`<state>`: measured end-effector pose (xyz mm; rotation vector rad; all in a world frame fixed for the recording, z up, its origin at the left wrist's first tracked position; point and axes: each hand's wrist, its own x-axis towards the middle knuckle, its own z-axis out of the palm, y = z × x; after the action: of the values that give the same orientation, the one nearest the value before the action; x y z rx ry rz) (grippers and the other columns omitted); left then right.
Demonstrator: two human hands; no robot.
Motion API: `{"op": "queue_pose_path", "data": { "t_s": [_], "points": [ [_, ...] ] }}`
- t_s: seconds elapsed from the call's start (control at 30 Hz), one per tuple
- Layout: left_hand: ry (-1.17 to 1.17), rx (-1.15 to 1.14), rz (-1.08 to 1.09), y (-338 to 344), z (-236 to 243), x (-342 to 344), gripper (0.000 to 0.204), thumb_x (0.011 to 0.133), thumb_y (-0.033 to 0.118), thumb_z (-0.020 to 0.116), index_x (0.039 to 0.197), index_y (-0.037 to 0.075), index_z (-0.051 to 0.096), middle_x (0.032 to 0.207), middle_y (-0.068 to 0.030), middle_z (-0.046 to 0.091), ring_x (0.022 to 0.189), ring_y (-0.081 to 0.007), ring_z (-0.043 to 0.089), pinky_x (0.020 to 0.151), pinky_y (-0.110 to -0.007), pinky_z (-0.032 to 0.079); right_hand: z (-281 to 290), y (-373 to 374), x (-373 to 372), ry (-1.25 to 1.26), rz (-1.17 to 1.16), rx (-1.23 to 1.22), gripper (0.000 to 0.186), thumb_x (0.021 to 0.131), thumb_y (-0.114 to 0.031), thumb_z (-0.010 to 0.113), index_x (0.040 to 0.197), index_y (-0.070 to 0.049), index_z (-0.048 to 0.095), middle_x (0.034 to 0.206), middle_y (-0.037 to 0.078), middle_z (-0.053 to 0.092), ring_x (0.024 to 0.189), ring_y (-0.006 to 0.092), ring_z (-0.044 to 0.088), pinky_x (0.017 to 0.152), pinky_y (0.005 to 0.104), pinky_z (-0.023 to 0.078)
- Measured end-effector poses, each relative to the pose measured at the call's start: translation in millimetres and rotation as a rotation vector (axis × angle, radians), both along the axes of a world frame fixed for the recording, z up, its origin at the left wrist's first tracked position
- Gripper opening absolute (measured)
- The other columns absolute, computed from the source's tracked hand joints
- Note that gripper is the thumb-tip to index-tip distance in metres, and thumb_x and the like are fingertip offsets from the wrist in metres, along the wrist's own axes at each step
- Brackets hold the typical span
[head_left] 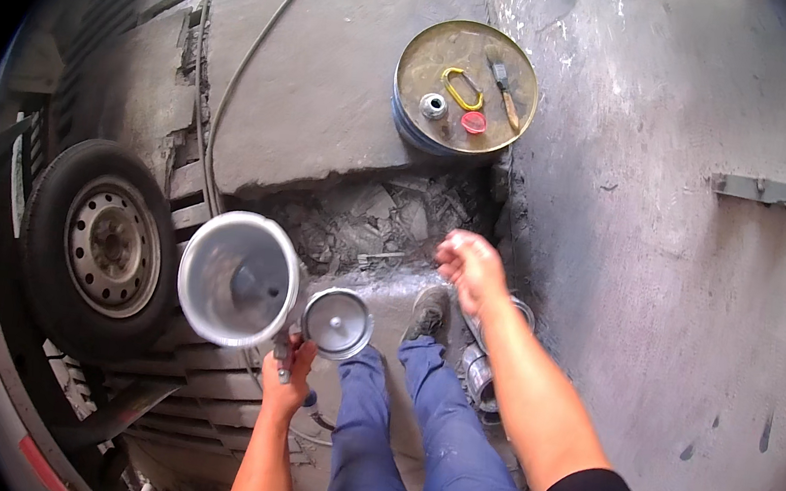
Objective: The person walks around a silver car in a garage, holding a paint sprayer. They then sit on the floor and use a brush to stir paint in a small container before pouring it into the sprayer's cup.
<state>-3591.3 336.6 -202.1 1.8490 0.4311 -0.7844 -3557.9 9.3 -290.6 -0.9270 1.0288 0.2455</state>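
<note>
My left hand (pixel 288 378) is wrapped round the metal body of a spray gun, whose large silvery cup (pixel 240 277) is open at the top. Inside the cup a dark round spot shows near the bottom. Beside the cup, just above my left fingers, is a round metal lid (pixel 339 324) with a small knob in its middle. I cannot tell whether those fingers hold the lid too. My right hand (pixel 474 268) is raised in front of my right foot, its fingers curled together and a little blurred. What they hold, if anything, is hidden.
A metal drum (pixel 422 43) ahead bears a yellow carabiner (pixel 461 89), a paintbrush (pixel 503 92), a red cap (pixel 473 122) and a metal fitting (pixel 433 106). A wheel (pixel 110 243) stands left. Broken rubble (pixel 381 219) fills a pit. Metal cans (pixel 480 376) sit by the right wall (pixel 682 313).
</note>
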Motion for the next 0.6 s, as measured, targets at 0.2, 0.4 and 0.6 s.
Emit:
{"op": "queue_pose_path", "data": {
  "t_s": [0.2, 0.4, 0.6],
  "points": [
    [-0.206, 0.101, 0.046, 18.8, -54.2, -14.7, 0.029, 0.092, 0.032, 0.061, 0.082, 0.005, 0.056, 0.064, 0.0035, 0.047, 0.057, -0.0057, 0.042, 0.051, -0.024, 0.033, -47.1, -126.9, 118.5, -0.075, 0.310, -0.993, 0.029, 0.086, -0.022, 0.064, 0.107, -0.003, 0.063, 0.086, 0.011, 0.066, 0.081, 0.0244, 0.064, 0.076, 0.0355, 0.050],
    [-0.379, 0.189, -0.182, 46.6, -87.4, -11.6, 0.015, 0.092, 0.015, 0.060, 0.087, 0.001, 0.057, 0.070, 0.0005, 0.050, 0.064, -0.0093, 0.045, 0.058, -0.026, 0.037, -71.6, -135.5, 187.2, 0.241, 0.778, -1.554, 0.052, 0.083, -0.036, 0.064, 0.121, -0.002, 0.056, 0.118, 0.026, 0.056, 0.112, 0.0403, 0.054, 0.097, 0.0473, 0.043],
    [-0.430, 0.177, -0.310, 29.4, -109.6, 12.2, 0.014, 0.078, 0.000, 0.058, 0.090, 0.002, 0.065, 0.087, -0.0171, 0.067, 0.080, -0.0366, 0.064, 0.071, -0.041, 0.050, -66.7, -181.9, 205.0, 0.168, 0.864, -1.566, 0.047, 0.085, -0.039, 0.064, 0.100, 0.005, 0.056, 0.094, 0.025, 0.064, 0.094, 0.0461, 0.061, 0.083, 0.0505, 0.048]
  ]
}}
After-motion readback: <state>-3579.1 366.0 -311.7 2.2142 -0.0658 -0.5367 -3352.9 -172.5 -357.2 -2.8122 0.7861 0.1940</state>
